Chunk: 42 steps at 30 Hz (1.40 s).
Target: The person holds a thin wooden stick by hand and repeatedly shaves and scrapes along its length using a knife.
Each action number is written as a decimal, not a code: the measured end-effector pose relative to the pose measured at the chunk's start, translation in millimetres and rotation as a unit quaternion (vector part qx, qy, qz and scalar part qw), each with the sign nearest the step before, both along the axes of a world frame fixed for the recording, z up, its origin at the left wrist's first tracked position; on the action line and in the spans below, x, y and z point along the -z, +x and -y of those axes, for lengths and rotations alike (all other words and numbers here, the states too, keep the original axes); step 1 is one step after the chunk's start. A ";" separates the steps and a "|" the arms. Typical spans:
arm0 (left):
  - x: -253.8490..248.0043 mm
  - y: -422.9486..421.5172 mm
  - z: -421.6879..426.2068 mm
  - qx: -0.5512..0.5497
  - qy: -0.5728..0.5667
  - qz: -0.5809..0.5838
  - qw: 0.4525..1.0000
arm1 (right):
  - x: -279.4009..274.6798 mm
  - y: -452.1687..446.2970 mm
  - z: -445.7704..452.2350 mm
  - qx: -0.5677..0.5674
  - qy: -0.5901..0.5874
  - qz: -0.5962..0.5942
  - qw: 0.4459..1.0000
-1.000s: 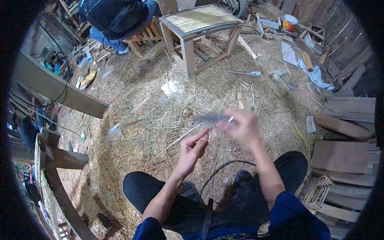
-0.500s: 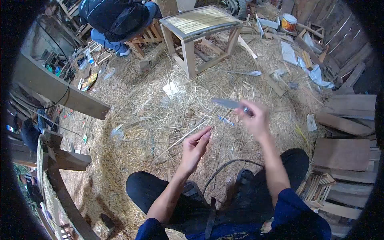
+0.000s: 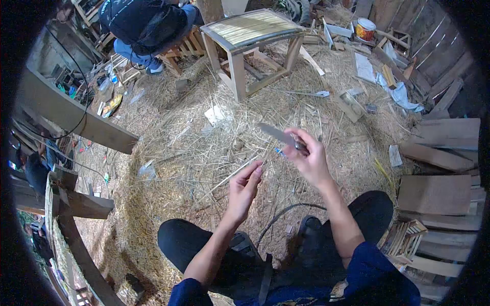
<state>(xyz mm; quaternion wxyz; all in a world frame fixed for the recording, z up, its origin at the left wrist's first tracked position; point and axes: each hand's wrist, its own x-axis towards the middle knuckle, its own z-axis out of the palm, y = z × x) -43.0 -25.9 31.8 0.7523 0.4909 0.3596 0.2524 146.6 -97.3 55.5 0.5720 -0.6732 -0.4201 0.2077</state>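
A knife [image 3: 276,133] is gripped in my right hand [image 3: 310,160], its blade reaching up and left over the straw-covered ground. Part of its dark handle shows between my fingers. Lower and to the left, my left hand [image 3: 242,192] is closed in a pinch, with the tip of a thin strip [image 3: 264,163] just showing at the fingertips. The rest of that strip is hard to separate from the straw behind. The blade stays apart from my left fingers.
A slat-topped wooden stool frame [image 3: 255,31] stands ahead, beside a crouching person [image 3: 148,28]. Boards [image 3: 434,196] are stacked at the right near a small slatted crate [image 3: 406,239]. Wooden beams [image 3: 81,115] jut in from the left. A paint bucket [image 3: 365,29] sits at the back right.
My right hand has moved left and slightly down with the knife, nearer to my left hand, and has turned at the wrist. My left hand has barely shifted and stays pinched.
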 end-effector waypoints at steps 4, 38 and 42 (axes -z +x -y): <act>3.5 4.6 7.3 0.019 0.060 -0.023 0.998 | 5.4 14.1 -2.6 0.005 0.036 -0.135 0.990; 14.5 0.5 -6.1 0.000 0.207 0.021 0.978 | 10.4 -31.1 -3.2 -0.098 0.052 0.250 0.962; 0.3 -4.6 -9.8 0.036 0.148 -0.030 0.988 | 23.0 9.5 -6.5 -0.002 0.010 0.184 0.983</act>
